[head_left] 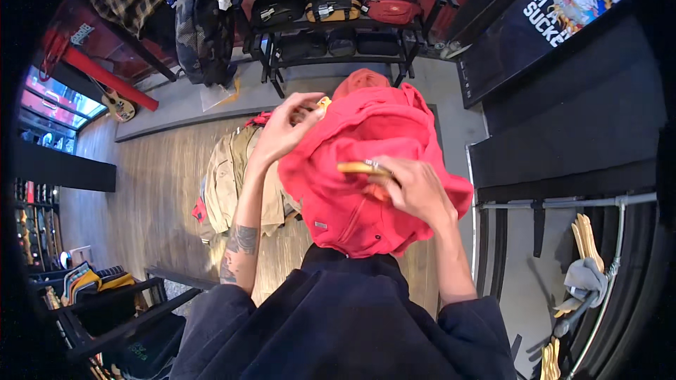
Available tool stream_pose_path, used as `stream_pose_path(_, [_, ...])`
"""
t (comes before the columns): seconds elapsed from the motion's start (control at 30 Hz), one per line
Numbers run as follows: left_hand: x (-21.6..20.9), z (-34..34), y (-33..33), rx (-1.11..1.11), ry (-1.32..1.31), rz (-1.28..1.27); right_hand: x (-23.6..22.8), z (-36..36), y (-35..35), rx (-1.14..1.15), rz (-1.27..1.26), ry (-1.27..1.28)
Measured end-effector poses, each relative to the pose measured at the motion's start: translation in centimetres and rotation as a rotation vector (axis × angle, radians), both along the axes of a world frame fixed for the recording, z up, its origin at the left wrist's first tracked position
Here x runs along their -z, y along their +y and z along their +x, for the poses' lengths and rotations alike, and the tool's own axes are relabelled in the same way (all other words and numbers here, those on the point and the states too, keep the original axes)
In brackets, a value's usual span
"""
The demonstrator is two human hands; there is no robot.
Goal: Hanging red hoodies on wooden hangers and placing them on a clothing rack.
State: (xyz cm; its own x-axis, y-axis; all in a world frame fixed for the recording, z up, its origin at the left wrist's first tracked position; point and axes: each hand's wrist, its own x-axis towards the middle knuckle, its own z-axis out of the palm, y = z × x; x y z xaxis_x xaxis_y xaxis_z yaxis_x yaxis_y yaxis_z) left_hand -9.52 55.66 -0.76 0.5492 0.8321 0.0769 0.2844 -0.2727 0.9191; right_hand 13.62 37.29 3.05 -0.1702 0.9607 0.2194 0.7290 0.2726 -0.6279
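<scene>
Head view: Red sweatshirt bunched before the wearer's body, above the wood floor, as the right hand grips a wooden hanger across its front. The left hand, fingers bent, meets the garment's upper left edge beside a small yellow piece; whether it pinches that piece cannot be told. Tan clothes lie heaped at left on the floor; bags line a black rack beyond the floor's far edge.

Held garment of matt cloth; blurred hanger, probably smooth wood.
</scene>
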Motion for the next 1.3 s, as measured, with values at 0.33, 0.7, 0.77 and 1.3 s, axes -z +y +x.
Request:
stream_pose_path(0.33, [-10.0,-1.8,-14.0,0.614,0.137,0.271,-8.0,-5.5,-18.8,0.029,-0.033,0.110])
stream_pose_path(0.7, [-10.3,-2.6,-37.5,0.556,0.030,0.299,-6.6,-5.4,-41.8,0.382,0.303,0.184])
stream_pose_path(0.77, [-9.0,-3.9,-41.8,0.458,0.136,0.207,-6.8,-5.4,-45.4,0.478,0.238,0.235])
stream_pose_path(1.3, [-5.5,-2.7,-49.0,0.205,0.179,0.670,-6.9,-6.9,-59.5,0.711,0.035,0.194])
